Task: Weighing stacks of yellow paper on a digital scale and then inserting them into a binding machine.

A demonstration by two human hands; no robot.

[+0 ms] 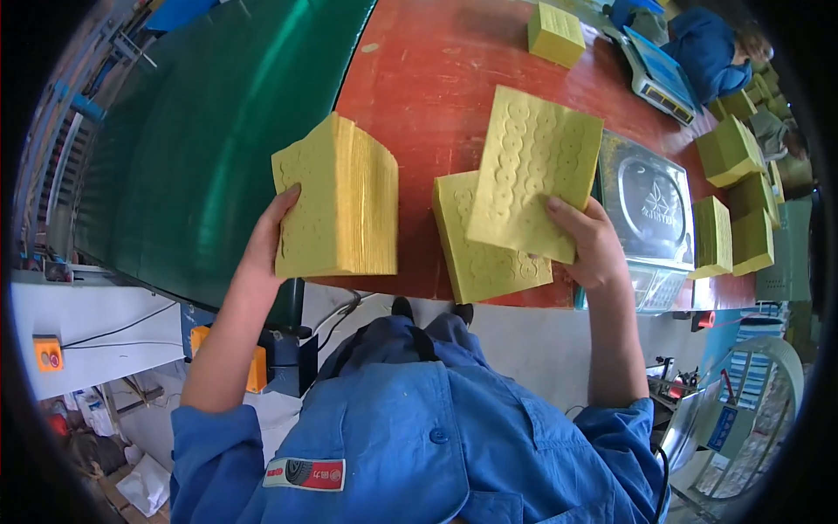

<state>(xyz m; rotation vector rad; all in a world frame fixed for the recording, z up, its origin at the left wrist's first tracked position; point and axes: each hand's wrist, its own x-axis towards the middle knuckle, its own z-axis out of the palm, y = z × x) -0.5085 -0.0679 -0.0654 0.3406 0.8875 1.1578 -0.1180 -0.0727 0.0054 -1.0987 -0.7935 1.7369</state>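
My left hand [278, 229] is closed around the side of a thick stack of yellow paper sheets [367, 205], which stands on edge with its many layers facing right. Between the thumb and fingers of my right hand [589, 240] is a thinner bundle of yellow embossed sheets [532, 166], tilted, with rows of round coin-like marks on its face. Beneath that bundle, another yellow paper stack [489, 271] lies on the red tabletop [419, 96], partly covered by it. How many sheets my right hand holds I cannot tell.
A green conveyor belt [192, 131] runs along the left. At right sit a clear plastic-covered scale [650, 201] and several yellow stacks [729, 153]. Farther back are a lone yellow stack [556, 35], a blue-topped scale [659, 74] and a co-worker in blue [705, 52]. A fan [751, 419] stands lower right.
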